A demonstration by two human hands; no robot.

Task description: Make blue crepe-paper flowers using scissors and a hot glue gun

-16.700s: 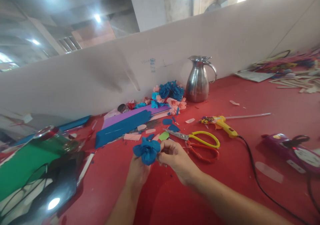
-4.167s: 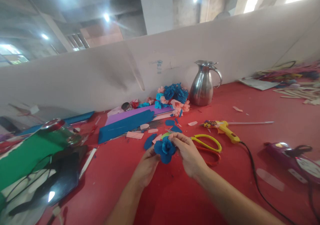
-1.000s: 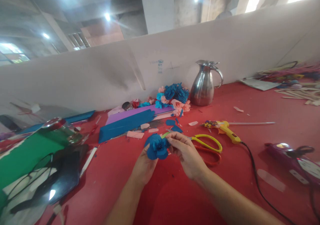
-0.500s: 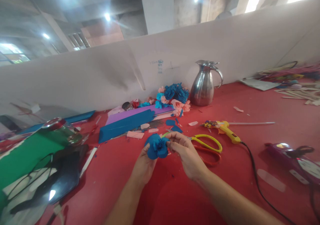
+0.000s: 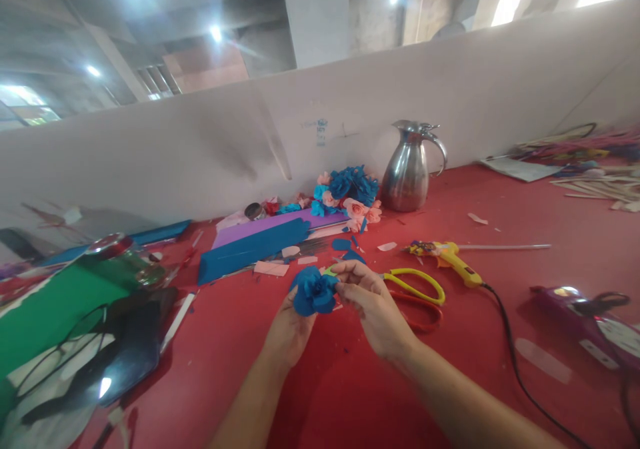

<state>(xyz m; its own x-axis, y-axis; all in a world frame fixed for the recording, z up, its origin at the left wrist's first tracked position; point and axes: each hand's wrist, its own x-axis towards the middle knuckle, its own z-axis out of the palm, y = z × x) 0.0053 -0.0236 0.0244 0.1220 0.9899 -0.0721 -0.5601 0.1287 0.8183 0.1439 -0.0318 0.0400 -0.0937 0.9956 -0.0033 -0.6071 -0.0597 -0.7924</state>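
Note:
A blue paper flower [image 5: 313, 290] is held above the red table [image 5: 350, 382] between both of my hands. My left hand [image 5: 287, 332] cups it from below, fingers closed around its base. My right hand [image 5: 373, 309] pinches its right edge with thumb and fingers curled in. Just behind my right hand lie yellow-handled scissors [image 5: 413, 282] over a red-handled pair [image 5: 420, 308]. Loose blue petal cut-outs [image 5: 341, 244] and pink scraps [image 5: 271, 268] sit behind the flower.
A yellow glue gun [image 5: 450, 254] with a black cord lies to the right, a purple device [image 5: 583, 312] beyond it. A steel jug [image 5: 407, 167] and a pile of finished flowers [image 5: 347, 192] stand by the white partition. Blue and purple foam sheets [image 5: 253, 248] and green material [image 5: 55, 306] are at left.
The flower has stayed in both hands, turned slightly and lifted a little over the last second. Nothing else on the table has moved.

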